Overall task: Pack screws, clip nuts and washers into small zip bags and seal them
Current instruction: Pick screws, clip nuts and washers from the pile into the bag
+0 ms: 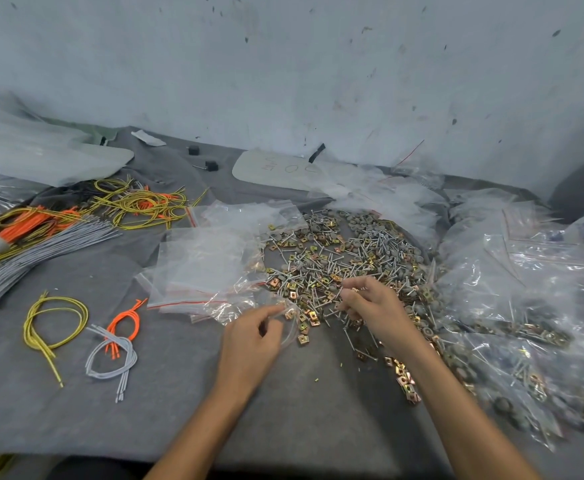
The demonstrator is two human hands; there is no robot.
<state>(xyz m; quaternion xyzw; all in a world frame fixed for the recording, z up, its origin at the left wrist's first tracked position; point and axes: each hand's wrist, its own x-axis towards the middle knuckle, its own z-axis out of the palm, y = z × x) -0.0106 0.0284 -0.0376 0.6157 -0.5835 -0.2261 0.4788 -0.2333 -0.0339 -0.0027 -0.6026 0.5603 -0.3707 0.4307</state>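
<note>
A loose heap of screws, brass clip nuts and grey washers (346, 251) covers the grey cloth at centre right. My left hand (252, 337) holds a small clear zip bag (288, 323) by its mouth at the heap's near edge. My right hand (370, 303) hovers over the heap with curled fingers, pinching small hardware pieces (352, 289) between fingertips. A stack of empty zip bags (207, 268) with red seal strips lies just left of the heap.
Filled zip bags (526, 306) pile up on the right. Yellow, orange and grey cords (75, 220) spread over the left side, with small cord bundles (110, 355) nearer me. A white wall (283, 64) stands behind; white panels (283, 168) lie at the back.
</note>
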